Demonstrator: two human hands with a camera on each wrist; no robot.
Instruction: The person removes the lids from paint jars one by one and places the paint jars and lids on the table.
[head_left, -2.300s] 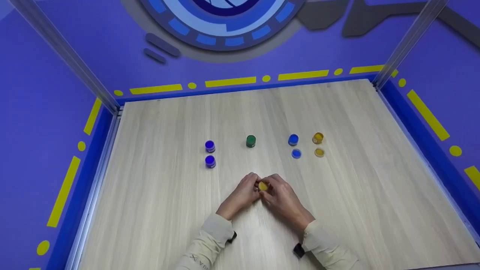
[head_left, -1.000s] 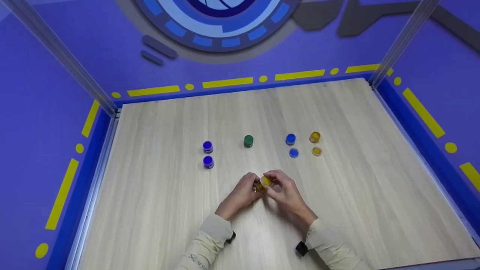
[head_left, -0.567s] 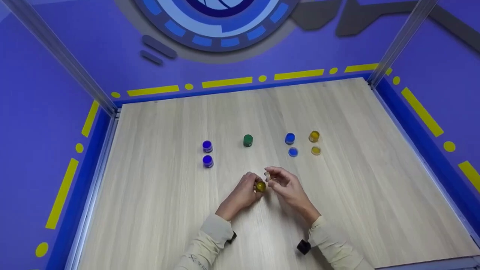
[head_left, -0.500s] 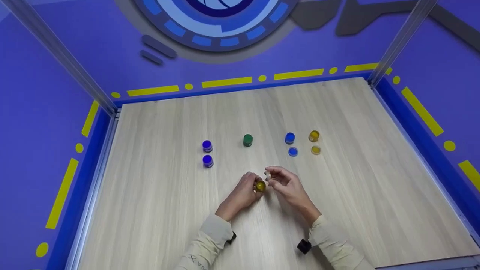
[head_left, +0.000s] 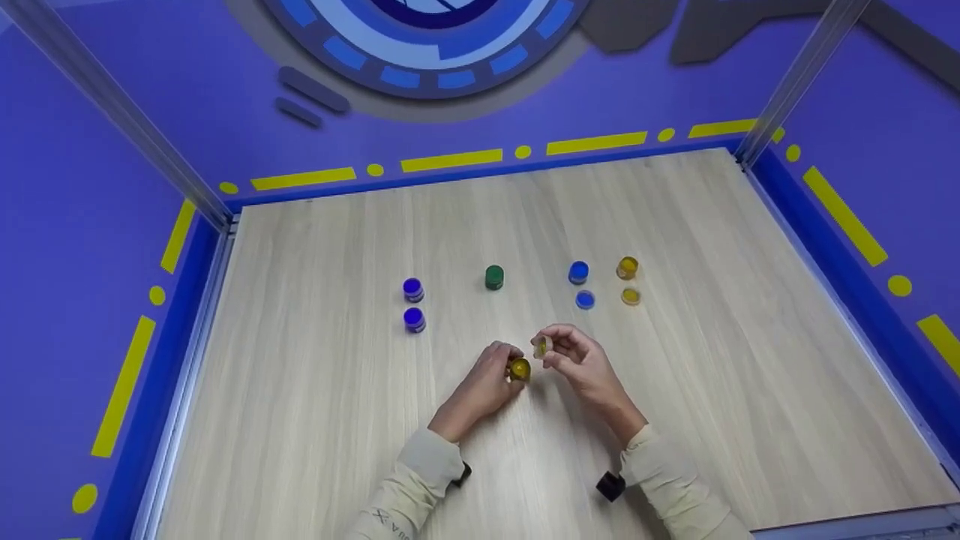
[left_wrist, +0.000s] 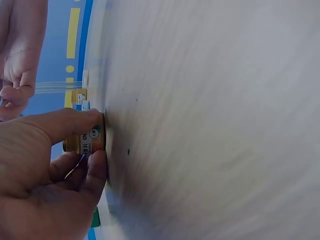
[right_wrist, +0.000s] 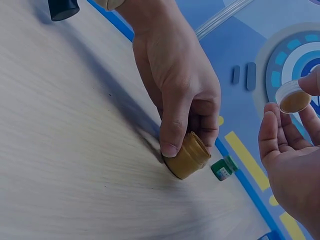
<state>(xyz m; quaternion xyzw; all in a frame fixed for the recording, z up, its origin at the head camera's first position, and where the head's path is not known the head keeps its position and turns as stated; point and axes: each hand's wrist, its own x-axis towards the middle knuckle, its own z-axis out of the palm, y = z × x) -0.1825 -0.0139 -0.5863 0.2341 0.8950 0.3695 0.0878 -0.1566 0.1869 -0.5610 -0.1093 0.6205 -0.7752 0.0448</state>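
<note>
My left hand (head_left: 484, 384) grips a small yellow paint jar (head_left: 520, 369) near the middle of the table, its mouth uncovered and yellow paint inside. Thumb and fingers press on the jar's labelled side (left_wrist: 90, 139) in the left wrist view, and its base sits at the tabletop. Just to the right, my right hand (head_left: 591, 371) pinches the jar's round lid (head_left: 543, 346) between thumb and fingertips, apart from the jar. The right wrist view shows that lid (right_wrist: 294, 101) as a clear rim with yellow paint on its inner face.
Beyond the hands stand an open blue jar (head_left: 578, 272) with its lid (head_left: 585, 300) before it, and an open yellow jar (head_left: 628, 268) with its lid (head_left: 631, 296). A capped green jar (head_left: 494, 277) and two purple jars (head_left: 413, 289) stand farther left.
The lid has come off the yellow jar. My right hand has drawn it up and to the right and tilted it to show its inside, while my left hand keeps holding the jar.
</note>
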